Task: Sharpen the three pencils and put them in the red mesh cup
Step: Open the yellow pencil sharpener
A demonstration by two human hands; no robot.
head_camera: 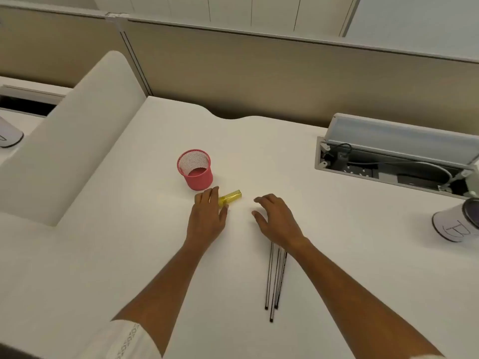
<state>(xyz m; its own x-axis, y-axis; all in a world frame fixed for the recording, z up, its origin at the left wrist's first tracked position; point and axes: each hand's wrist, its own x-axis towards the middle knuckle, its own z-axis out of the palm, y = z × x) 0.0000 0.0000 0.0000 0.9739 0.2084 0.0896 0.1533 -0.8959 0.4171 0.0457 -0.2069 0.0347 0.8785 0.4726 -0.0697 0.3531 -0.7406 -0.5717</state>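
Nearest, three dark pencils (275, 281) lie side by side on the white desk (116, 255) at lower centre, their far ends hidden under the right hand (277, 220), whose loosely spread fingers hold nothing. Left of it, the left hand (207, 216) lies flat with straight fingers over the near end of a yellow sharpener (232, 196). Just beyond, the red mesh cup (196, 171) stands upright.

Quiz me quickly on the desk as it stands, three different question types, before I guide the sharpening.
1. True or false: the red mesh cup holds no pencils.
2. Fill in: the three pencils lie flat on the desk, far ends hidden under the right hand's ____.
3. Which hand is at the yellow sharpener? A left hand, B right hand, C neither.
Key: 1 true; 2 wrist; 3 A.
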